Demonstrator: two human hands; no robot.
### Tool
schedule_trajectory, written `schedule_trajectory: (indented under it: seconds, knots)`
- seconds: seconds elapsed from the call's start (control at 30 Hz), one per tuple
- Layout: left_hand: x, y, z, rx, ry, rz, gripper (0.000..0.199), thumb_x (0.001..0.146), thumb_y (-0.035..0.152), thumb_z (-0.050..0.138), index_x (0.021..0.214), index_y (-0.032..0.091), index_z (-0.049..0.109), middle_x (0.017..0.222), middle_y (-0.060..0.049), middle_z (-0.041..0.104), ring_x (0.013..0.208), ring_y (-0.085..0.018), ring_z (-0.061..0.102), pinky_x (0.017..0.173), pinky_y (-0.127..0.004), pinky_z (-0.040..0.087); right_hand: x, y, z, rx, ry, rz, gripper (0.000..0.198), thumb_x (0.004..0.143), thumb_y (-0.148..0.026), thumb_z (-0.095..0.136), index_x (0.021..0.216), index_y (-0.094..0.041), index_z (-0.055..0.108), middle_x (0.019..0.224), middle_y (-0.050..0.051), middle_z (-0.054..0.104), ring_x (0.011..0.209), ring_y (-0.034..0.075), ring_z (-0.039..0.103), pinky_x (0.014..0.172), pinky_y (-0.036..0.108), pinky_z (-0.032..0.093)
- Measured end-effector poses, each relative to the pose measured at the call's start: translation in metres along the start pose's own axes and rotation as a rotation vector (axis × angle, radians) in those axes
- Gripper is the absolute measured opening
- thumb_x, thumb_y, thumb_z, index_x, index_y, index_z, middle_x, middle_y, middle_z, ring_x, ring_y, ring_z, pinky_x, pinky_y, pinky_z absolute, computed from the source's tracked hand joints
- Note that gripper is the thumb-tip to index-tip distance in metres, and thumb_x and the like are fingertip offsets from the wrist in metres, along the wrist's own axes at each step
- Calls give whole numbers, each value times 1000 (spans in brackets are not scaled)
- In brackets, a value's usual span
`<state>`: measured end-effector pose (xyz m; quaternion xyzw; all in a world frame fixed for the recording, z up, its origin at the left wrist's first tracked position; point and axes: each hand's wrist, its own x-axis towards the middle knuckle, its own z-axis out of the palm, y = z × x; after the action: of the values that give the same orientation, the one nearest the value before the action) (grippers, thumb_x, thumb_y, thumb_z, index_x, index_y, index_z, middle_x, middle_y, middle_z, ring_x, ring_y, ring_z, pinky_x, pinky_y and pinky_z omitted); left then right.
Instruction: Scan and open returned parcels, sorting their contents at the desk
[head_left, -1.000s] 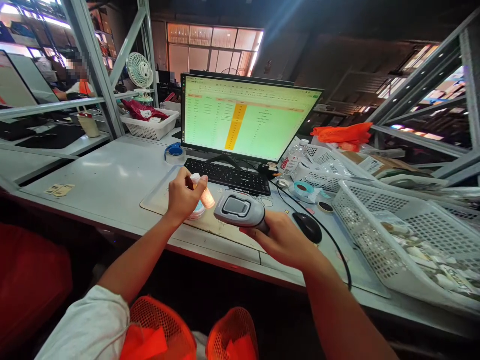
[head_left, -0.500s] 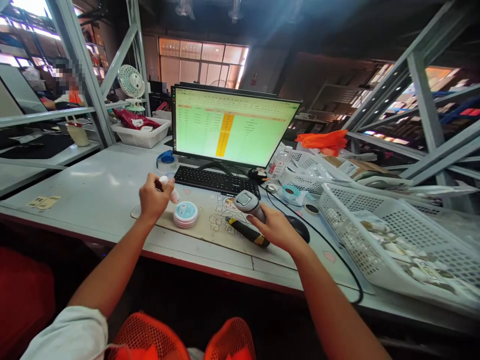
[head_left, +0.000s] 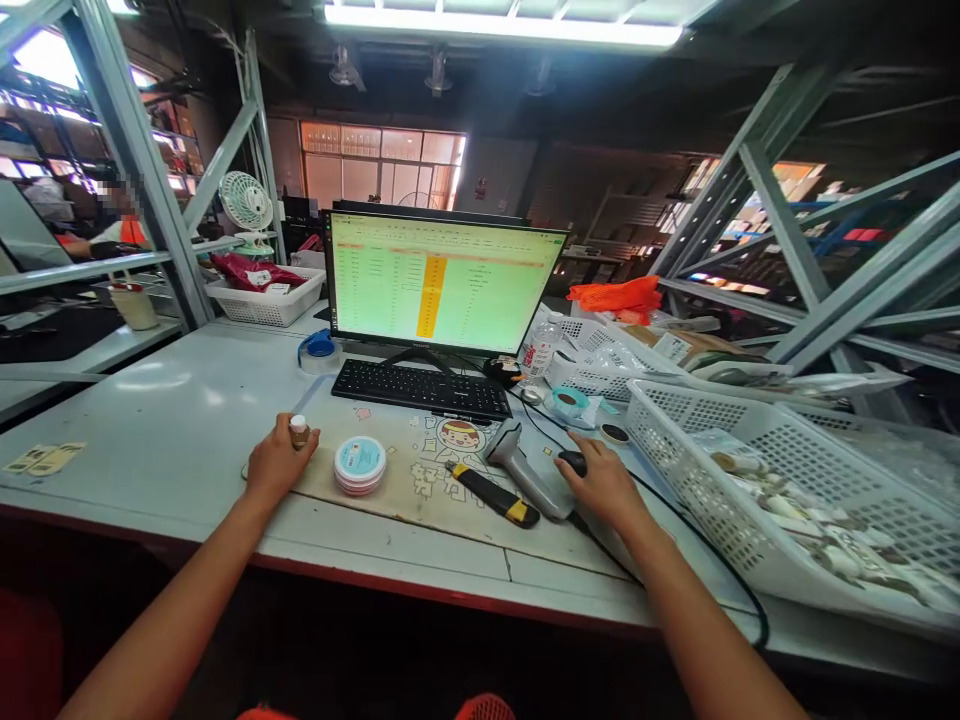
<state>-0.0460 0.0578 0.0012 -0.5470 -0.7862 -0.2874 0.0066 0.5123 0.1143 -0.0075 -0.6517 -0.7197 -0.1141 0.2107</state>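
Observation:
My left hand (head_left: 277,464) is closed around a small bottle (head_left: 298,432) with a white cap, its base resting at the left end of the desk mat (head_left: 405,510). A short stack of round, flat tubs (head_left: 360,466) with a pale blue label stands just right of it. My right hand (head_left: 606,484) is over a black computer mouse (head_left: 573,462), fingers curved on it; part of the mouse is hidden. Beside that hand a grey barcode scanner (head_left: 531,474) lies on the mat. A black-and-yellow utility knife (head_left: 491,492) sits between scanner and tubs.
Behind the mat are a keyboard (head_left: 420,388) and a monitor (head_left: 442,285) showing a spreadsheet. A white basket (head_left: 675,470) of small packed items stands at right, with tape rolls (head_left: 570,400) nearby. Another basket (head_left: 262,305) is back left. The scanner's cable crosses the desk's right side.
My right hand has let go of the barcode scanner, which now lies on the mat, and has moved right onto the mouse. My left hand has lowered the bottle to the mat.

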Motion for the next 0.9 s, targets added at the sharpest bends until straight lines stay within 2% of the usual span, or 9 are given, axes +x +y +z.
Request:
schedule_trajectory:
  seconds: [0.1, 0.2, 0.37, 0.57, 0.73, 0.83, 0.9]
  knots:
    - [1, -1, 4, 36, -49, -9, 40, 99, 57, 55, 122, 24, 49, 110, -12, 76, 103, -38, 74, 76, -37, 49, -5, 36, 18, 39, -1, 3, 64, 96, -43, 53, 151, -11, 57, 146, 21, 59, 135, 37, 58, 114, 52, 49]
    - [2, -4, 5, 47, -81, -17, 44, 98, 58, 56, 123, 22, 48, 112, -15, 75, 107, -40, 73, 80, -39, 52, -14, 47, 33, 72, 35, 20, 58, 97, -43, 52, 148, -16, 61, 149, 17, 58, 134, 34, 59, 112, 49, 52]
    - [2, -5, 4, 51, -110, -22, 49, 96, 61, 55, 124, 21, 47, 114, -17, 75, 109, -41, 72, 84, -43, 54, -21, 40, 38, 62, 122, 73, 49, 98, -40, 51, 137, -18, 70, 144, 16, 61, 129, 33, 63, 110, 48, 54]
    - [3, -9, 6, 7, -115, -28, 53, 90, 68, 54, 117, 23, 45, 111, -16, 74, 106, -43, 72, 85, -45, 54, -20, 32, 31, 22, 105, 178, 47, 100, -36, 52, 138, -17, 70, 144, 16, 61, 126, 34, 63, 107, 50, 55]
    - [1, -5, 2, -64, -118, -58, 60, 85, 70, 58, 119, 23, 46, 115, -16, 73, 109, -43, 71, 86, -46, 55, -20, 28, 29, 20, 117, 187, 44, 100, -34, 53, 137, -18, 71, 143, 15, 62, 126, 33, 62, 106, 47, 55]
    - [1, -4, 0, -131, -73, -69, 72, 79, 75, 63, 127, 23, 46, 123, -16, 71, 112, -42, 70, 89, -47, 55, -21, 26, 28, 28, 113, 191, 44, 99, -32, 55, 137, -18, 71, 143, 16, 62, 126, 33, 61, 106, 49, 55]
    - [3, -8, -1, -199, 5, -44, 77, 78, 76, 63, 131, 23, 46, 127, -15, 69, 107, -38, 71, 88, -48, 56, -21, 24, 26, 32, 98, 202, 44, 98, -33, 55, 138, -19, 71, 144, 15, 61, 126, 33, 61, 105, 49, 56]
